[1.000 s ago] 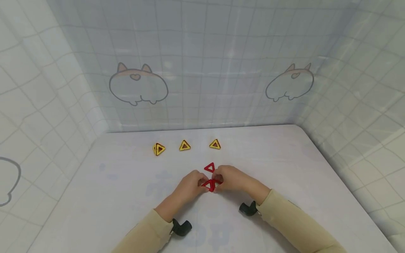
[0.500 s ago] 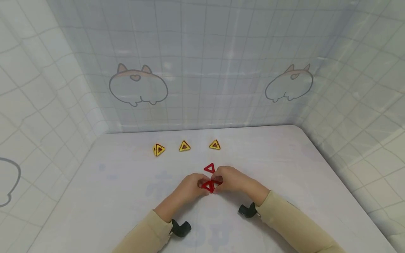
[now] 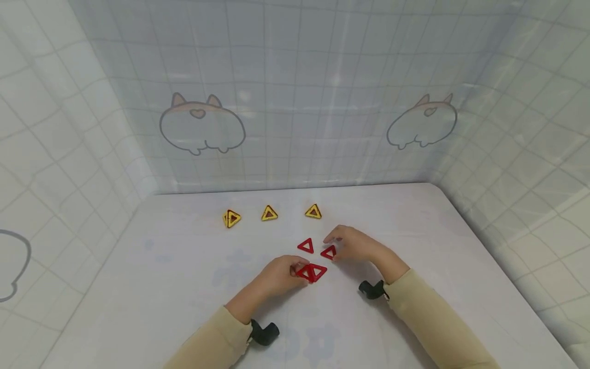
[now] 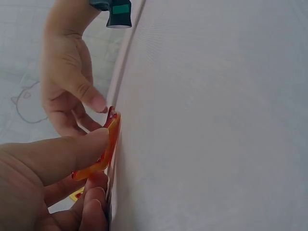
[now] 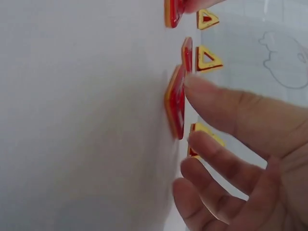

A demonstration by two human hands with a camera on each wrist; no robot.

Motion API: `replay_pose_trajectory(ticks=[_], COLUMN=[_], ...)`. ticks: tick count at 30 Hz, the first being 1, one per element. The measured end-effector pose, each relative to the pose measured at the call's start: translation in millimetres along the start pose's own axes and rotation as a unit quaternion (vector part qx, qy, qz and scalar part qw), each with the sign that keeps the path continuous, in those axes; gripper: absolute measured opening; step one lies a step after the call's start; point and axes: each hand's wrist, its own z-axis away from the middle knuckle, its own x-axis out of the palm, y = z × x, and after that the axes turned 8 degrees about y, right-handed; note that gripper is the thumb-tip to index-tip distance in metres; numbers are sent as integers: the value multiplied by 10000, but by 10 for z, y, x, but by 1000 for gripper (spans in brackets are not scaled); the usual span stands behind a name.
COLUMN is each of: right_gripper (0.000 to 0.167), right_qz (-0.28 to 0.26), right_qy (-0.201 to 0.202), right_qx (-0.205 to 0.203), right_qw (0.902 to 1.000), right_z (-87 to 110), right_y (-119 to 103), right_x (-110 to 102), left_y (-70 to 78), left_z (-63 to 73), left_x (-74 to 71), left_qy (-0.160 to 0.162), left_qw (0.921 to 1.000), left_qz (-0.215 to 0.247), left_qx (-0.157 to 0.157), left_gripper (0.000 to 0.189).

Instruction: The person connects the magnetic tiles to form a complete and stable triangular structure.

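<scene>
In the head view my left hand (image 3: 278, 277) pinches a red triangular tile (image 3: 304, 272) between thumb and fingers. A second red triangle (image 3: 318, 272) lies edge to edge with it on the right. In the left wrist view the held tile (image 4: 113, 137) shows an orange edge under the thumb. My right hand (image 3: 357, 246) hovers with fingers spread beside another red triangle (image 3: 329, 252). In the right wrist view the thumb (image 5: 211, 96) overlaps that triangle's edge, and the other fingers curl loosely around nothing. One more red triangle (image 3: 306, 246) lies between the hands, slightly farther back.
Toward the back of the white table (image 3: 161, 287) lie yellow triangles with dark red centres: one at right (image 3: 314, 211), a middle one (image 3: 269, 213) and an overlapping group at left (image 3: 232, 218). A grid-patterned curtain (image 3: 295, 102) surrounds the table.
My right hand has let go of the joined red triangles and moved back and to the right. A red triangle beside it has come into sight. The left hand keeps its grip.
</scene>
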Motion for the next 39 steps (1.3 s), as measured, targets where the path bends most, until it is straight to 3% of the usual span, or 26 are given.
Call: replay_pose_trajectory(ticks=[7,16,22,28,39], right_gripper=[41,32,34,39,32], right_qz=[170,152,100,-84,93], right_qy=[-448,-572,-550,-410,-157], right_qx=[-479,-234,-17,-47,27], right_qw=[9977,9980,9984,9991,9998], right_z=[-29,-12,62,173,317], right_y=[63,33,1,-30,-135], right_x=[4,3,3,7,137], left_y=[46,55,53,51,104], left_z=[15,18,10,-1,24], left_x=[2,25,47,75,110], left_qy=[-18,35,82,181,453], left_qw=[10000,9998,9991,9983,9976], left_qz=[-74,-61,48,68,77], left_qx=[-52,-200,-419,-553,-522], left_gripper=[46,39,38,38,38])
